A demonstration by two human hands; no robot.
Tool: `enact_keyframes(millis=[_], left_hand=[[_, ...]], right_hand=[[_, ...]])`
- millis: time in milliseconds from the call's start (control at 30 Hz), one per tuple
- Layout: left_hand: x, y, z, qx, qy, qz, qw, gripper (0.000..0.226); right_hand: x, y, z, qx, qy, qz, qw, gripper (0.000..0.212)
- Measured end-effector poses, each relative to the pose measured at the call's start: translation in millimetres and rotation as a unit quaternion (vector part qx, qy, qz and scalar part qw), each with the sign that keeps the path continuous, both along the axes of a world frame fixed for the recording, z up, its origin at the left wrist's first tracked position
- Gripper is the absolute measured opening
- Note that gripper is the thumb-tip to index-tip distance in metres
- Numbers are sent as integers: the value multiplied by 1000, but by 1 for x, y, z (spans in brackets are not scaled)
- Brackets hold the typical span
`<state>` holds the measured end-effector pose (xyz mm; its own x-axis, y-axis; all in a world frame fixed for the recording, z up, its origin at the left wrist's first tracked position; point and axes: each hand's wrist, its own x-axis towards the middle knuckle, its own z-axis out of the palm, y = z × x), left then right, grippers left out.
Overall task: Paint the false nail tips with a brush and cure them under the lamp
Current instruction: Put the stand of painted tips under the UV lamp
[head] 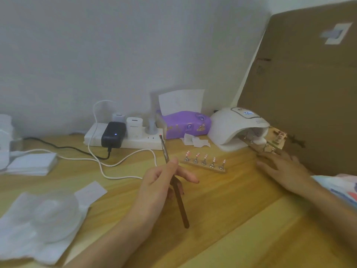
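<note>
False nail tips point(205, 159): five, pink-banded, each on a small metal stand along a wooden strip point(202, 165) lying on the table point(231, 213), in front of the lamp point(236, 123) and apart from it. A second strip point(261, 146) of stands runs from the table into the lamp's opening; what sits on its stands is too blurred to tell. The lamp's display is lit.

Left hand point(158, 183): raised above the table at centre, thumb and fingers pinching the brush point(180, 206) around mid-handle. The brush is tilted, its red-tipped bristle end pointing up and away, handle end down toward the person.

Right hand point(286, 170): flat on the table, fingers straight, fingertips at the near end of the second strip; it grips nothing.

Surroundings: purple tissue pack point(186, 123) left of the lamp, white power strip point(139, 142) with a black adapter point(113, 134) and white cable point(100, 163), a cardboard sheet point(301, 97) leaning behind the lamp, and a clear round lid point(55, 215) on white paper at lower left.
</note>
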<state>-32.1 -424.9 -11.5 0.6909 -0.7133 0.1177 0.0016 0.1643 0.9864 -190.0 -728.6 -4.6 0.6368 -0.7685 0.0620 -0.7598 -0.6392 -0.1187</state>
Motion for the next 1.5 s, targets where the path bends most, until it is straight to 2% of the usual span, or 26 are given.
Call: enact_keyframes(millis=[167, 367, 500, 633, 767, 867, 1000, 1233, 1367, 1500], left_hand=[[0, 1, 0, -12, -14, 12, 1000, 58], [1, 0, -3, 2, -19, 7, 1000, 57], [1, 0, -2, 3, -21, 5, 1000, 56], [0, 0, -1, 5, -14, 4, 1000, 55], [0, 1, 0, 3, -13, 2, 1000, 55], [-1, 0, 0, 8, -13, 1, 1000, 54], [-1, -1, 0, 12, -14, -4, 1000, 54], [-1, 0, 1, 11, -11, -9, 1000, 54], [0, 0, 0, 19, -17, -10, 1000, 53], [1, 1, -1, 15, -20, -12, 1000, 53]], right_hand=[[-2, -1, 0, -57, -7, -9, 998, 42], [-8, 18, -11, -116, 95, -50, 987, 66], [3, 11, -8, -106, 102, -88, 985, 72], [22, 3, -5, -80, 93, -94, 988, 64], [26, -5, -11, -100, 76, -76, 989, 39], [29, -11, -9, -103, 65, -63, 991, 45], [39, -17, -5, -111, 62, -50, 991, 37], [51, -38, 0, -164, 118, -101, 974, 38], [56, -46, 4, -133, 108, -138, 976, 42], [44, -39, 1, -55, 79, -80, 992, 52]])
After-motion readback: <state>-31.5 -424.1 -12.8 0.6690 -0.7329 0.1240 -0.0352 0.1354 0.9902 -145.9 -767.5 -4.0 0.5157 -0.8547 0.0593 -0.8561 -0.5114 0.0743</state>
